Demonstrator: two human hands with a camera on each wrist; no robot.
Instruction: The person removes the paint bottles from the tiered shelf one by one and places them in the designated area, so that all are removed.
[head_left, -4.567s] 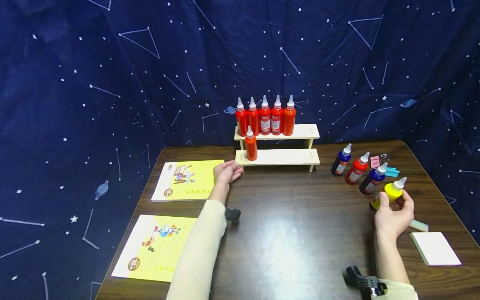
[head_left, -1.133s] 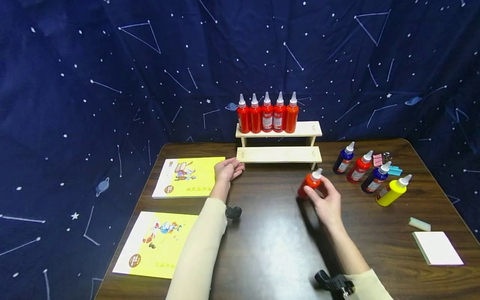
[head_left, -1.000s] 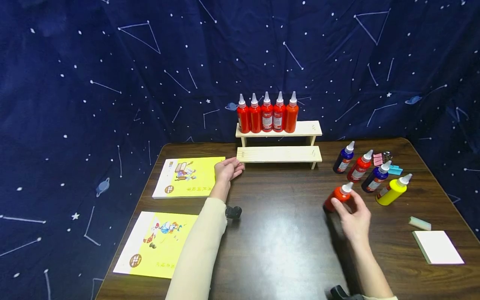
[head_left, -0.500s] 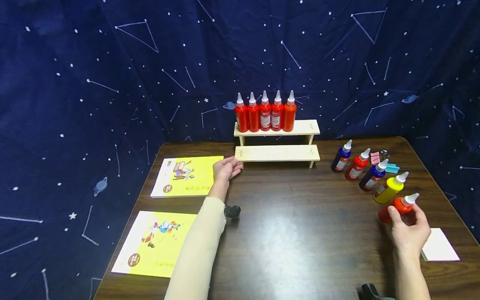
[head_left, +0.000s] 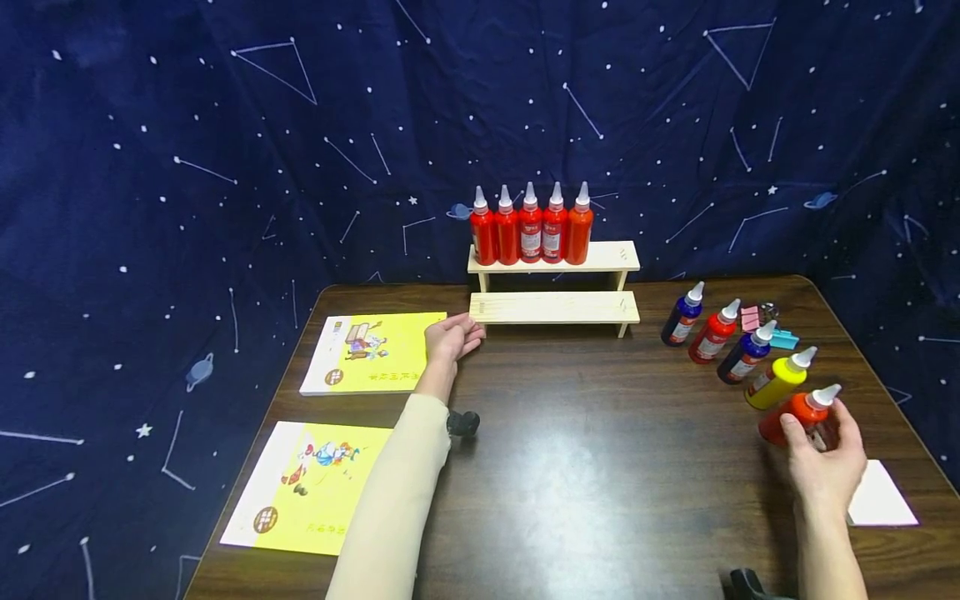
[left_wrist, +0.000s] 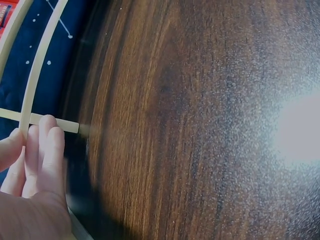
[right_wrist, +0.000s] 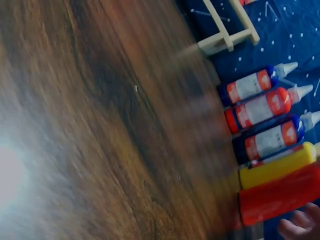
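My right hand (head_left: 825, 462) grips an orange-red paint bottle (head_left: 795, 417) with a white pointed cap. It is at the near end of a slanting row on the right side of the table, beside a yellow paint bottle (head_left: 775, 383). Farther along stand a blue bottle (head_left: 744, 358), a red bottle (head_left: 712, 333) and another blue bottle (head_left: 682, 318). My left hand (head_left: 450, 340) pinches the left end of the lower step of a two-step wooden shelf (head_left: 555, 307); in the left wrist view, thumb and fingers lie on either side of the plank (left_wrist: 36, 75).
Several red and orange-red bottles (head_left: 530, 233) stand on the shelf's upper step. Two yellow picture books (head_left: 382, 354) lie at the left. Behind the right row are pink and blue clips (head_left: 783, 339). A white notepad (head_left: 879, 497) lies near my right hand.
My right hand let go of the yellow bottle, took the orange-red bottle off the lower step and carried it right to the row's near end. The left hand stayed at the shelf.
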